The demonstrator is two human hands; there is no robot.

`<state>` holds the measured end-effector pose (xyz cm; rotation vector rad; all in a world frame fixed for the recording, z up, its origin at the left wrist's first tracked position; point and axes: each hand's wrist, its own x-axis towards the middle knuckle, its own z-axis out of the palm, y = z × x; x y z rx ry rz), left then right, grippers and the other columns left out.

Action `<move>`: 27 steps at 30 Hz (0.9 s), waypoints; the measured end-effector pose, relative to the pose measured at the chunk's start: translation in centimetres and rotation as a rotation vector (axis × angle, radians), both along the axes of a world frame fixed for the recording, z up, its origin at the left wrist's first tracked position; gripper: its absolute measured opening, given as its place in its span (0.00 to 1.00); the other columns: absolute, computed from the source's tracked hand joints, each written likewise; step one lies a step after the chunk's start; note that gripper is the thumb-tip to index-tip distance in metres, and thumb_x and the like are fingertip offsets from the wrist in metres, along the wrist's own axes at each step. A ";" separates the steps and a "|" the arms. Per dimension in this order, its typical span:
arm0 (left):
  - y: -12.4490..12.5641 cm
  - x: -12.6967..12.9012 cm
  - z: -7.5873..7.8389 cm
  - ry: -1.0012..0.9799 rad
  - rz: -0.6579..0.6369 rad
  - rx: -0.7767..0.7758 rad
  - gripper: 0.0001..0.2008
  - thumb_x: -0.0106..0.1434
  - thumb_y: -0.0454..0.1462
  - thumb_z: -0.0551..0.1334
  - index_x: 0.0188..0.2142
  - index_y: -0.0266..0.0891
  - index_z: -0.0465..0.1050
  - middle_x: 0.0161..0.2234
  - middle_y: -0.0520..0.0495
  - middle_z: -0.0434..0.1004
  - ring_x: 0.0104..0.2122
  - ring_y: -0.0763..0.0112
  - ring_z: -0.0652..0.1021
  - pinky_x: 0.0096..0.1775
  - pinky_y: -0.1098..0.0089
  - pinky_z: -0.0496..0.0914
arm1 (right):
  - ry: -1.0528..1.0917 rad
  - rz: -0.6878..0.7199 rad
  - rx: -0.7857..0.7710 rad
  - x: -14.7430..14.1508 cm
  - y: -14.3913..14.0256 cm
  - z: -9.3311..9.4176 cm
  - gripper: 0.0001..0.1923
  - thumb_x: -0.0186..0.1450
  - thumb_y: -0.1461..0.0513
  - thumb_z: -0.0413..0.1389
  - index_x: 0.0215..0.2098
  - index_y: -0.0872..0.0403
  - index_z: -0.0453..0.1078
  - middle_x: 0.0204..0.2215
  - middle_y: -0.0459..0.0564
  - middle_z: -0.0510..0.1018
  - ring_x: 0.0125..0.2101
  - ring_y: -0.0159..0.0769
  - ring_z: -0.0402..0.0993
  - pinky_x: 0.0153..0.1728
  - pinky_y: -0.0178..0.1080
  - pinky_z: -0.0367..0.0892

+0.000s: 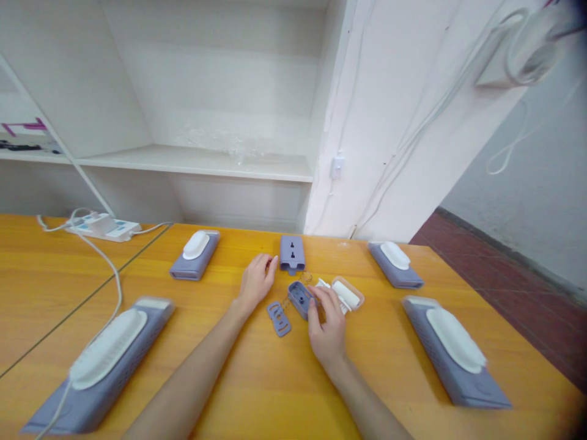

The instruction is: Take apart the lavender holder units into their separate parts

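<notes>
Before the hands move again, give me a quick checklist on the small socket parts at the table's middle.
1. Right hand on the open socket shell: ok, fingertips touch it.
2. Shell lifted or flat on the table: cannot tell.
3. Left hand free: ok, it rests flat on the table and holds nothing.
4. Socket cover within reach: ok, it lies just beyond the left fingertips, apart from the shell.
5. Flat insert loose: ok, it lies by itself left of the shell.
6. Small tray beside the right hand: ok, though its contents are too small to name.
</notes>
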<state>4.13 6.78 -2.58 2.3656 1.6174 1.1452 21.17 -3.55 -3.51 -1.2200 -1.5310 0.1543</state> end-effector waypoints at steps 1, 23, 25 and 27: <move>-0.3 -0.3 -0.1 0.004 0.007 -0.013 0.18 0.70 0.42 0.45 0.32 0.38 0.67 0.28 0.48 0.72 0.30 0.69 0.73 0.33 0.70 0.65 | -0.005 0.003 0.000 0.0 0.0 0.0 0.12 0.66 0.65 0.48 0.46 0.52 0.68 0.41 0.53 0.71 0.44 0.40 0.67 0.45 0.47 0.64; -4.5 1.1 4.9 0.338 -0.255 -0.281 0.09 0.56 0.28 0.57 0.36 0.42 0.67 0.28 0.49 0.76 0.30 0.64 0.78 0.28 0.71 0.64 | -0.233 0.011 -0.038 -0.4 -0.2 -0.2 0.14 0.63 0.68 0.48 0.45 0.53 0.68 0.38 0.53 0.68 0.41 0.41 0.65 0.42 0.47 0.65; -4.3 0.8 5.5 0.301 -0.247 -0.282 0.10 0.57 0.29 0.57 0.38 0.43 0.67 0.30 0.50 0.77 0.30 0.66 0.78 0.29 0.72 0.64 | -0.246 0.001 -0.046 -0.4 -0.1 -0.2 0.13 0.63 0.68 0.48 0.45 0.53 0.68 0.38 0.53 0.68 0.41 0.41 0.65 0.42 0.47 0.65; -4.0 0.3 6.1 0.244 -0.231 -0.288 0.10 0.58 0.30 0.58 0.40 0.44 0.66 0.30 0.51 0.77 0.31 0.66 0.78 0.30 0.72 0.65 | -0.253 -0.009 -0.051 -0.5 -0.1 -0.2 0.13 0.63 0.67 0.48 0.44 0.53 0.68 0.38 0.53 0.68 0.41 0.41 0.65 0.42 0.46 0.65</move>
